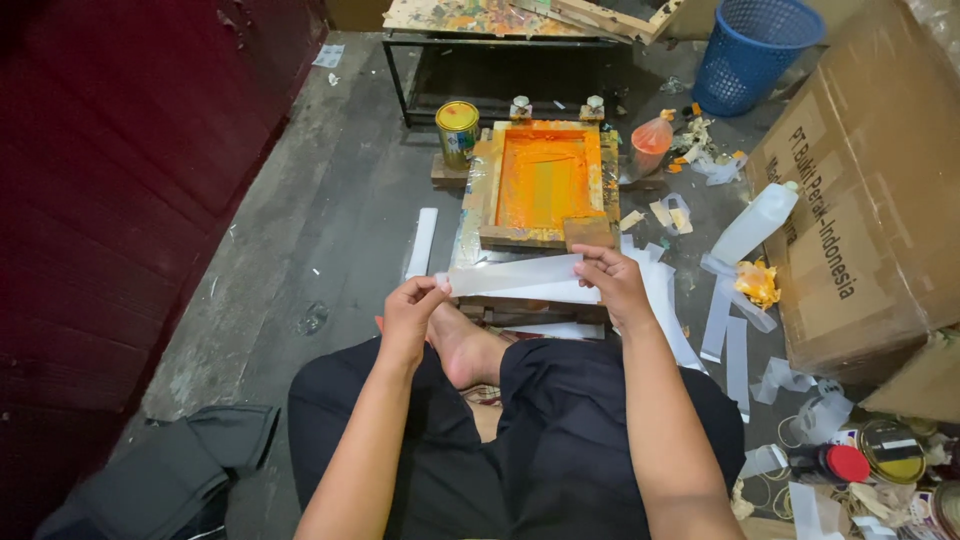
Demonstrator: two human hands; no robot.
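Observation:
I hold a long white paper strip (515, 274) stretched between both hands above my crossed legs. My left hand (410, 318) pinches its left end and my right hand (612, 283) pinches its right end. Just beyond the strip sits a wooden screen-printing frame (490, 205) with its mesh covered in orange ink. A small wooden block (589, 232) rests at the frame's near right corner. More white strips (664, 290) lie under and to the right of the frame.
A yellow-lidded tin (458, 128) stands left of the frame, an orange-filled plastic bag (651, 143) right of it. A white bottle (755, 223), large cardboard box (880, 190), blue basket (752, 48), loose white strips (737, 358) and lidded cans (890, 452) crowd the right. Red wall (120, 200) on the left.

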